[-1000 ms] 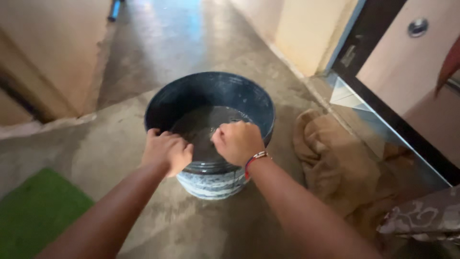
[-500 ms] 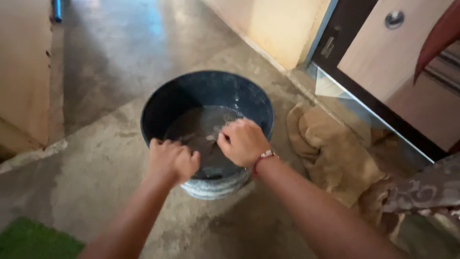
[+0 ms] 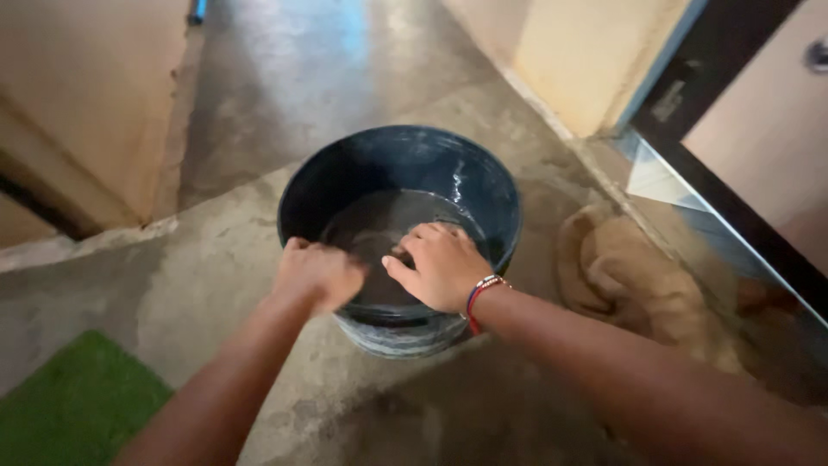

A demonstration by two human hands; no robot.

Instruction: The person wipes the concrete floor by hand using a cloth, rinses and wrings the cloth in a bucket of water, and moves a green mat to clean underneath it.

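Note:
A dark blue bucket (image 3: 483,185) stands on the concrete floor with dark water (image 3: 388,220) in its lower part. My left hand (image 3: 317,273) is motion-blurred, curled into a fist over the bucket's near rim. My right hand (image 3: 440,267) hovers over the water just inside the near rim, fingers bent down and close together, thumb pointing left. A red, white and blue band circles the right wrist (image 3: 479,292). The two hands are a short gap apart. Nothing shows in either hand; the undersides of the fingers are hidden.
A crumpled tan cloth (image 3: 630,276) lies on the floor right of the bucket. A dark door frame (image 3: 733,198) with a glass panel runs along the right. A green mat (image 3: 78,406) sits at the lower left; a wall corner (image 3: 95,129) stands at the left.
Both hands stay over the bucket's near rim. My right hand has loosened from a tight fist to bent fingers; the left hand has shifted slightly toward the bucket. The camera view has swung.

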